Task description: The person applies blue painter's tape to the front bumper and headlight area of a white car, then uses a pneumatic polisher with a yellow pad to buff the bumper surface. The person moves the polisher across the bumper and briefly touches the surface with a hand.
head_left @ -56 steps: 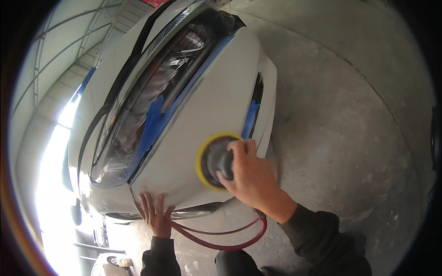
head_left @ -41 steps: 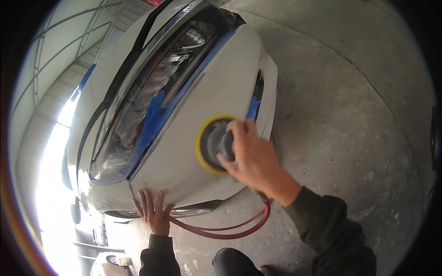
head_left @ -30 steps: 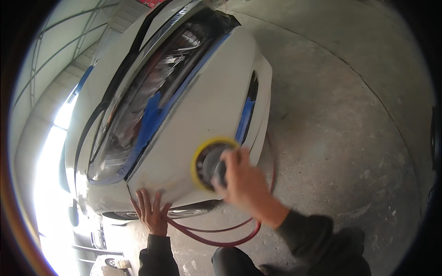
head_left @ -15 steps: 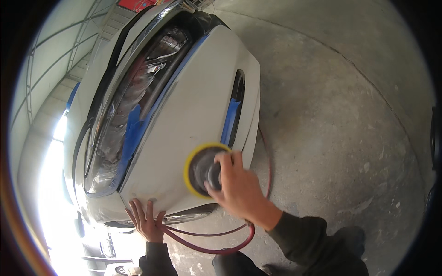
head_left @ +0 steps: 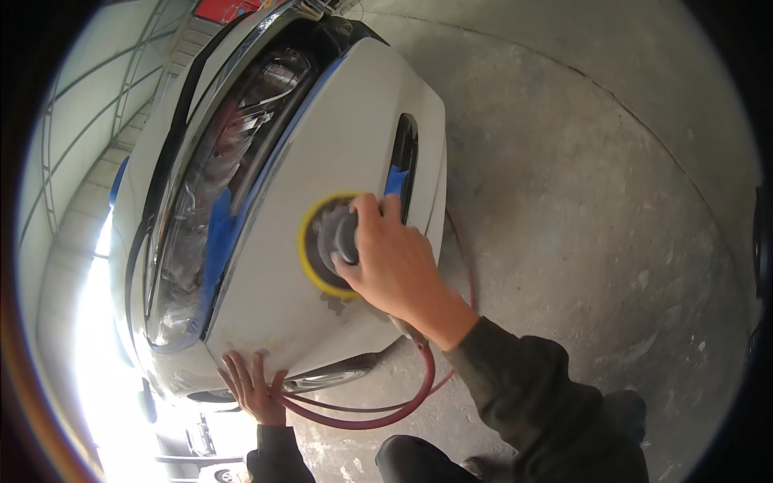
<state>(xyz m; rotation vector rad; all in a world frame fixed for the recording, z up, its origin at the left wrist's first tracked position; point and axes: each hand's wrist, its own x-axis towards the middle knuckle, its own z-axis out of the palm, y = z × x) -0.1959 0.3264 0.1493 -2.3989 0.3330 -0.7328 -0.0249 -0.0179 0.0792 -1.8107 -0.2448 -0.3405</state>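
Observation:
My right hand (head_left: 398, 266) is wrapped round an air sander (head_left: 328, 241) with a black body and a yellow-edged round pad. The pad lies against the pale bumper (head_left: 282, 286) of a car, between the headlight and a dark slot. Below it shows a small dark patch (head_left: 342, 304) on the paint. Fingers spread, my left hand (head_left: 254, 393) rests on the bumper's near lower edge. A red hose (head_left: 362, 422) loops from beneath my right wrist to beside my left thumb; I cannot tell whether the thumb touches it.
Blue masking tape (head_left: 216, 241) runs along the headlight (head_left: 229, 145); another piece of tape (head_left: 395, 179) sits in the bumper slot. Concrete floor (head_left: 564, 225) spreads to the right. My knee (head_left: 415, 460) shows below. A bright opening lies at the left.
The sander and my right hand have moved up and left along the bumper, drawing the hose along. The dark patch now shows below the pad. My left hand has stayed in place.

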